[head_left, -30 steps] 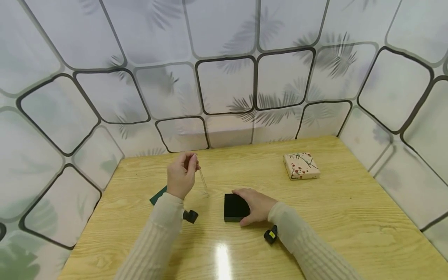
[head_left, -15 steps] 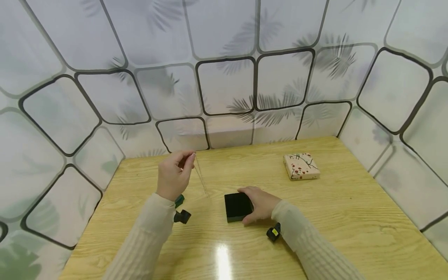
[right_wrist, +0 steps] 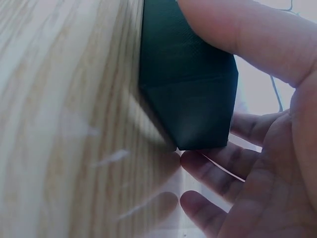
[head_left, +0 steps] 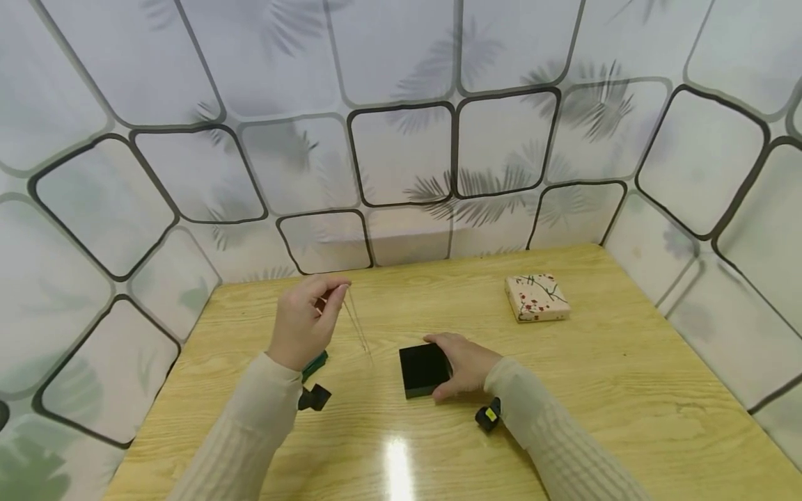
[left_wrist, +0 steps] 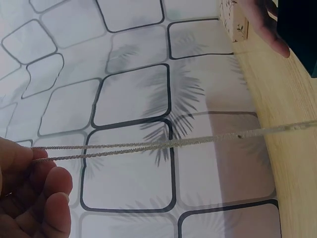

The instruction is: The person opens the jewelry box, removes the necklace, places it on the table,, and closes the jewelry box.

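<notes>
High over the table, the thumb and fingertips of my left hand pinch a thin chain necklace. Its two strands hang down and, in the left wrist view, the chain is drawn out in a long line. To the right, a dark green box with a black top face lies on the wood. My right hand grips it from the right side, thumb at the near edge and fingers round the far side. Beneath the left wrist sits a dark green piece, mostly hidden.
A cream box with red blossoms and dark branches stands at the back right of the wooden table. Patterned curtain walls enclose the table at the back and both sides. A bright light reflection lies near the front.
My left hand has moved left and slightly back toward me with the necklace hanging from it, showing a different part of the green piece. The right hand and box have barely shifted.
</notes>
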`<act>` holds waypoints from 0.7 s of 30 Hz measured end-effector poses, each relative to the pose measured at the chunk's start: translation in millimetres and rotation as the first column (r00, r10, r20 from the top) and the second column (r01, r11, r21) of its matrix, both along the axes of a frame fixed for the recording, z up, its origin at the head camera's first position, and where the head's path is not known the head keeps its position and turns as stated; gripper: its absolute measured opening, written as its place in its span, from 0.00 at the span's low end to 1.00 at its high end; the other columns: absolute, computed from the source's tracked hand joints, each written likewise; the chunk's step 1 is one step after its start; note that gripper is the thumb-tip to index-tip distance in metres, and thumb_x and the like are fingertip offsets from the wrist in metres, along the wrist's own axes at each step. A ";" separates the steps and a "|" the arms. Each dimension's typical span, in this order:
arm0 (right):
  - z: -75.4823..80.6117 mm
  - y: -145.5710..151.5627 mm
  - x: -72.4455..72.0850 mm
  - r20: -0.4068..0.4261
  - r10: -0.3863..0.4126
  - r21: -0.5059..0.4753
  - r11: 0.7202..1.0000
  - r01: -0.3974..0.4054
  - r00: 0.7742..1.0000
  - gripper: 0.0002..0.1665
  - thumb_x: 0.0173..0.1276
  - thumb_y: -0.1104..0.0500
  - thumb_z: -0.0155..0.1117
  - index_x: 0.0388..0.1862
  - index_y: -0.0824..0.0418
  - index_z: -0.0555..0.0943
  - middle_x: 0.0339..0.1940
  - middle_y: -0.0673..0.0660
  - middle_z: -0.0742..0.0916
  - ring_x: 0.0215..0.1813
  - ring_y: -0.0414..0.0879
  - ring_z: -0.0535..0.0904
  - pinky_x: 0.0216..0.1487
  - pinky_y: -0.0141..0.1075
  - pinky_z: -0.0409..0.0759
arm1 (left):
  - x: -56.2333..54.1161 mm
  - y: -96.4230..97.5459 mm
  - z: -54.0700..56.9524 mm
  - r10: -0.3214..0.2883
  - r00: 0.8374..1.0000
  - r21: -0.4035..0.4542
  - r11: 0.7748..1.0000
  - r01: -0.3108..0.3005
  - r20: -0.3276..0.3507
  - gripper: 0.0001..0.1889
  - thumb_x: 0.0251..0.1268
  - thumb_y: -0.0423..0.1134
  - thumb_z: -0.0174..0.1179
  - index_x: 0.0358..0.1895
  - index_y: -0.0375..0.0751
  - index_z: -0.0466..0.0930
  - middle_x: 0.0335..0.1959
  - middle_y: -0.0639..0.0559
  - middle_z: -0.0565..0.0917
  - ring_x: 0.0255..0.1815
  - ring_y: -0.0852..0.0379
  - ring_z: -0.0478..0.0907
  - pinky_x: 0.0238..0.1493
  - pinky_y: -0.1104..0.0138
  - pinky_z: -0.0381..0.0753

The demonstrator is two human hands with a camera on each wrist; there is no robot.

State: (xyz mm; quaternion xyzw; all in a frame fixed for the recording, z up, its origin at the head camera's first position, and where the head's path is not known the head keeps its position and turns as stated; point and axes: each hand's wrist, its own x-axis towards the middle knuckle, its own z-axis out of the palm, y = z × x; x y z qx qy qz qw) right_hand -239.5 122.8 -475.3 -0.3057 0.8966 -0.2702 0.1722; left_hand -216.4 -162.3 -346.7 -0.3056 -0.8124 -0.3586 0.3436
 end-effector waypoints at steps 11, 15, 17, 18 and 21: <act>-2.2 -0.1 0.1 0.000 -0.002 0.008 1.000 0.002 1.000 0.61 0.50 0.39 0.77 0.76 0.55 0.54 0.74 0.57 0.63 0.73 0.54 0.57 0.68 0.51 0.62 | 12.1 -0.2 6.4 -0.026 0.999 0.002 1.000 0.026 -0.047 0.06 0.60 0.25 0.63 0.37 0.37 0.86 0.26 0.52 0.82 0.20 0.65 0.73 0.20 0.74 0.72; -4.2 -0.4 -0.4 -0.008 -0.006 0.014 1.000 0.006 1.000 0.61 0.50 0.40 0.77 0.76 0.56 0.55 0.73 0.57 0.64 0.73 0.53 0.58 0.68 0.50 0.63 | 16.2 -1.2 4.6 -0.034 0.998 0.009 0.999 0.034 -0.050 0.06 0.59 0.25 0.64 0.37 0.37 0.86 0.25 0.51 0.82 0.20 0.63 0.74 0.20 0.71 0.73; -4.2 -0.5 -0.5 -0.012 -0.012 0.019 1.000 0.012 1.000 0.60 0.50 0.40 0.77 0.76 0.56 0.56 0.73 0.57 0.65 0.73 0.53 0.59 0.68 0.50 0.63 | 17.6 -1.4 3.6 -0.023 0.999 0.009 1.000 0.023 -0.048 0.06 0.59 0.25 0.64 0.37 0.36 0.86 0.25 0.51 0.82 0.20 0.62 0.74 0.20 0.71 0.73; -3.8 -0.5 -0.6 -0.008 -0.016 0.020 1.000 0.016 1.000 0.60 0.50 0.40 0.77 0.76 0.56 0.56 0.73 0.57 0.65 0.72 0.53 0.59 0.68 0.50 0.63 | 18.1 -1.4 3.1 -0.019 0.999 0.007 1.000 0.020 -0.048 0.05 0.59 0.26 0.64 0.36 0.36 0.86 0.24 0.51 0.81 0.20 0.62 0.74 0.20 0.70 0.73; -2.5 0.7 -0.5 0.005 -0.028 0.016 0.999 0.028 1.000 0.61 0.50 0.39 0.77 0.76 0.56 0.56 0.73 0.57 0.65 0.73 0.53 0.59 0.68 0.50 0.63 | 19.0 -1.3 2.6 -0.013 0.998 0.003 1.000 0.014 -0.055 0.04 0.60 0.28 0.63 0.35 0.36 0.86 0.23 0.51 0.81 0.20 0.61 0.74 0.19 0.69 0.73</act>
